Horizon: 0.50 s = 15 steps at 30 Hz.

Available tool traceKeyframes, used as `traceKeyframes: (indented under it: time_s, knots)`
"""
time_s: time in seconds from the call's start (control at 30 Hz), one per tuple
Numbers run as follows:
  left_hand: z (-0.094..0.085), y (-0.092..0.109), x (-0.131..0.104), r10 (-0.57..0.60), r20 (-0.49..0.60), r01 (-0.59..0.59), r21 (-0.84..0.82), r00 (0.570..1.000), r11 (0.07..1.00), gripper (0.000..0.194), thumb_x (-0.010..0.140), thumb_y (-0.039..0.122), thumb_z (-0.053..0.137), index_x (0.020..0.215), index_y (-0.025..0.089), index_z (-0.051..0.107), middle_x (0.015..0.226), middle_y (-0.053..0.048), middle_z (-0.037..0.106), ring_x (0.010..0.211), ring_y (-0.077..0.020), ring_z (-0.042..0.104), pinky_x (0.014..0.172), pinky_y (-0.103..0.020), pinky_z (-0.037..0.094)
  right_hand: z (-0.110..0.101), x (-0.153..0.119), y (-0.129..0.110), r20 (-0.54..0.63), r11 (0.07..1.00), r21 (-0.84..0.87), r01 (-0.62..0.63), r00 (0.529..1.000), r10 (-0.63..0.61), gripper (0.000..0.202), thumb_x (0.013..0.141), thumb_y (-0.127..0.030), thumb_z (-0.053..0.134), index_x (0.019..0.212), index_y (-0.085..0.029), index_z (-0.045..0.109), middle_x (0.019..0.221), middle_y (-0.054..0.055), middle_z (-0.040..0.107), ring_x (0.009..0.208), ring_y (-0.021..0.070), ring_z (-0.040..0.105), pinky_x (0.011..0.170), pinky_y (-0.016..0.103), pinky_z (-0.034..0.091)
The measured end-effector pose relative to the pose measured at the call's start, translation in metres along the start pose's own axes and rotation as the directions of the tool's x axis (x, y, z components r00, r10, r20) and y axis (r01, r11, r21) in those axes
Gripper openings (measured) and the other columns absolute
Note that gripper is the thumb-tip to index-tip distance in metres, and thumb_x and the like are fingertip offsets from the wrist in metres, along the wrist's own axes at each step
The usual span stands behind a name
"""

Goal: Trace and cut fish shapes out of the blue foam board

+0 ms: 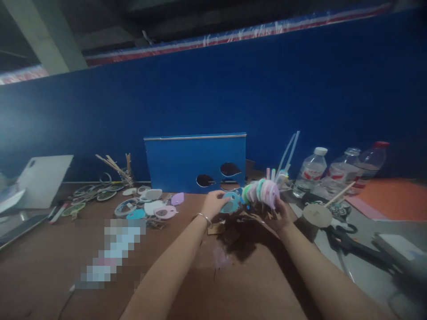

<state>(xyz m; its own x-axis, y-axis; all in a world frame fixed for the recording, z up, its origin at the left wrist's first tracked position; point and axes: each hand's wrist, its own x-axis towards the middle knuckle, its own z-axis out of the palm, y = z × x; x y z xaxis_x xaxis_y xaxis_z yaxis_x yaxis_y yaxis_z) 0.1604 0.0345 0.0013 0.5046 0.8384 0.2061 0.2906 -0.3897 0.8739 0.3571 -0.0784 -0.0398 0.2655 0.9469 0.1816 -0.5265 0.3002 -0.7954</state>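
Observation:
My left hand, a bracelet at its wrist, pinches a flat blue cutout that has a hole in it. Against my right hand rests a thick row of pastel pieces in pink, mint and white; my fingers close round its near end. Both hands are raised above the brown table, with the blue piece just left of the row. What lies under the row is partly hidden and dark.
A blue panel with leaf-shaped holes stands behind. Leaf-shaped cutouts lie at the left, near wooden sticks. On the right are bottles, a round wooden disc, black-handled scissors and orange sheets.

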Motion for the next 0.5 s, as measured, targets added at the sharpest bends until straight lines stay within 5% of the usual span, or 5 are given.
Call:
traceKeyframes:
  time_s: [0.17, 0.27, 0.5]
  knots:
    - [0.004, 0.008, -0.006, -0.041, 0.151, 0.049, -0.045, 0.988, 0.998, 0.035, 0.073, 0.043, 0.060, 0.091, 0.015, 0.071, 0.083, -0.005, 0.070, 0.070, -0.0170, 0.061, 0.062, -0.025, 0.047, 0.013, -0.008, 0.017, 0.044, 0.992, -0.108, -0.058, 0.997, 0.063, 0.040, 0.046, -0.031, 0.081, 0.081, -0.019, 0.067, 0.071, 0.003, 0.067, 0.062, 0.0198, 0.062, 0.055, 0.030, 0.051]
    - [-0.002, 0.007, -0.006, -0.091, 0.309, 0.142, -0.144, 0.947, 0.979, 0.048, 0.071, 0.050, 0.061, 0.101, 0.014, 0.069, 0.080, -0.005, 0.069, 0.064, -0.0152, 0.058, 0.057, -0.025, 0.046, 0.018, -0.011, 0.015, 0.062, 0.988, -0.143, -0.065, 0.995, 0.074, 0.044, 0.046, -0.033, 0.080, 0.084, -0.018, 0.066, 0.073, 0.003, 0.067, 0.062, 0.0190, 0.061, 0.051, 0.028, 0.049]
    - [-0.012, 0.005, -0.001, -0.066, 0.389, 0.132, -0.146, 0.919, 0.981, 0.051, 0.071, 0.051, 0.062, 0.104, 0.013, 0.068, 0.096, -0.009, 0.068, 0.078, -0.0184, 0.060, 0.068, -0.029, 0.046, 0.031, -0.016, -0.008, 0.190, 0.935, -0.354, -0.013, 0.978, 0.085, 0.063, 0.043, -0.027, 0.081, 0.102, -0.020, 0.058, 0.080, 0.003, 0.066, 0.064, 0.0185, 0.059, 0.051, 0.027, 0.045]
